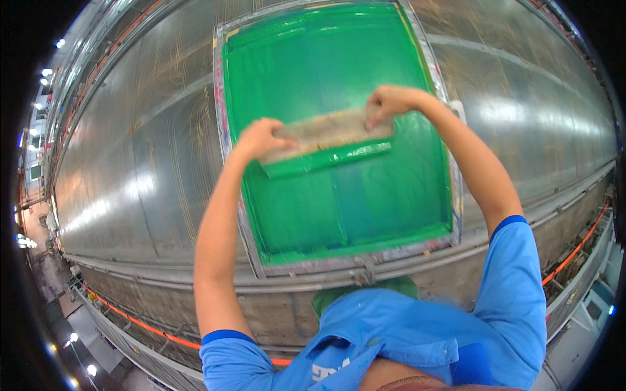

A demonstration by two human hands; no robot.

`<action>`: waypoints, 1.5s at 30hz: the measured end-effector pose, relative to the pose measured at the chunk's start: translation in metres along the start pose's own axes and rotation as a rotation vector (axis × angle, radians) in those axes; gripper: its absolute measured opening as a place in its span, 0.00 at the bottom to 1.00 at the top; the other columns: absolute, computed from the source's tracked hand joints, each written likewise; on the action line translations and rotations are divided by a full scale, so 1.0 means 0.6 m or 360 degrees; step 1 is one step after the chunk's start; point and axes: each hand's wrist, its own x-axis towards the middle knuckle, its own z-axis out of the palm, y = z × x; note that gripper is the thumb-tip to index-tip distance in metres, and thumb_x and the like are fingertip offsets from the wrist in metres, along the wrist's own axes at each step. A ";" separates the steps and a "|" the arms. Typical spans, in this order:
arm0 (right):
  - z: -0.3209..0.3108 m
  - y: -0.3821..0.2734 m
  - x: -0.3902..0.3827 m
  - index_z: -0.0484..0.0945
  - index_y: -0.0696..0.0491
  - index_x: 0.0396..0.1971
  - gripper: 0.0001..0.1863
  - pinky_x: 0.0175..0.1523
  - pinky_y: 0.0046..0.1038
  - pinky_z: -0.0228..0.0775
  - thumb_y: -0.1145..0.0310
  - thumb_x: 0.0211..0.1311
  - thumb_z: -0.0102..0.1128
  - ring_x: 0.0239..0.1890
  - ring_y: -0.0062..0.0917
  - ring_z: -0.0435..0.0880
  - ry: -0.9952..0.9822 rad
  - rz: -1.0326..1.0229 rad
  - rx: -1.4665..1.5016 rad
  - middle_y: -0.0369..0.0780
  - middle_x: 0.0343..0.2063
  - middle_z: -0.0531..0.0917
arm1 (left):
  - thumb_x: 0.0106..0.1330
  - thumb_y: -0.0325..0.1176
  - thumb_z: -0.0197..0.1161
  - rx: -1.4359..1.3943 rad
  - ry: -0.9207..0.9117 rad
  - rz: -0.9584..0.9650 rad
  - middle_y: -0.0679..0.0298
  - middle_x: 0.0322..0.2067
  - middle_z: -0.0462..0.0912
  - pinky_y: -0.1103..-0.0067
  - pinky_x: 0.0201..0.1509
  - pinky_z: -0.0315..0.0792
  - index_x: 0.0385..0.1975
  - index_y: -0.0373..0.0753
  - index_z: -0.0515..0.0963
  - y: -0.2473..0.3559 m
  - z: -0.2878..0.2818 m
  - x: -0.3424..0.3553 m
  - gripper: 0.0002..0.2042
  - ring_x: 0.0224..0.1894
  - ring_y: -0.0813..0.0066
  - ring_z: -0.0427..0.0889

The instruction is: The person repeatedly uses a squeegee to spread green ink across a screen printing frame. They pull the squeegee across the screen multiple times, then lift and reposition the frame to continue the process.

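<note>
A rectangular screen coated bright green (339, 205), with a stained metal frame (218, 81), lies on a long metal table. Both hands grip a wide, slightly blurred squeegee (329, 133) with a pale, worn bar and a glossy green lower edge, held crosswise over the middle of the screen. My left hand (264, 139) is closed on the bar's left end, thumb along it. My right hand (385, 103) pinches its right end, a little higher in the picture.
The grey metal table surface (130, 176) stretches to both sides. A pipe rail (326, 280) runs along the near edge, with orange hose or cable (150, 326) below it. Lights and machinery (36, 176) show at the far left.
</note>
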 end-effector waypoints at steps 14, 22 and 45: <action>-0.262 -0.005 0.383 0.87 0.49 0.37 0.15 0.46 0.42 0.77 0.63 0.46 0.69 0.38 0.43 0.84 0.1252 0.0202 -0.0597 0.45 0.32 0.86 | 0.53 0.48 0.73 0.0307 0.0813 -0.0102 0.60 0.40 0.88 0.66 0.51 0.77 0.45 0.50 0.86 -0.176 -0.309 0.304 0.20 0.46 0.59 0.85; 0.056 -0.085 0.168 0.86 0.46 0.43 0.22 0.54 0.32 0.75 0.74 0.42 0.68 0.47 0.33 0.79 0.1227 0.0144 -0.0653 0.35 0.41 0.84 | 0.44 0.26 0.73 0.0341 0.1114 0.0085 0.70 0.47 0.86 0.70 0.55 0.74 0.45 0.52 0.87 -0.126 -0.043 0.038 0.23 0.49 0.64 0.80; 0.113 0.223 -0.245 0.82 0.48 0.52 0.21 0.46 0.34 0.75 0.51 0.68 0.57 0.40 0.37 0.85 0.2338 0.0534 -0.0745 0.45 0.43 0.85 | 0.45 0.16 0.62 0.0286 0.0744 -0.0347 0.69 0.52 0.84 0.67 0.53 0.70 0.48 0.49 0.83 0.081 0.368 -0.533 0.28 0.51 0.61 0.78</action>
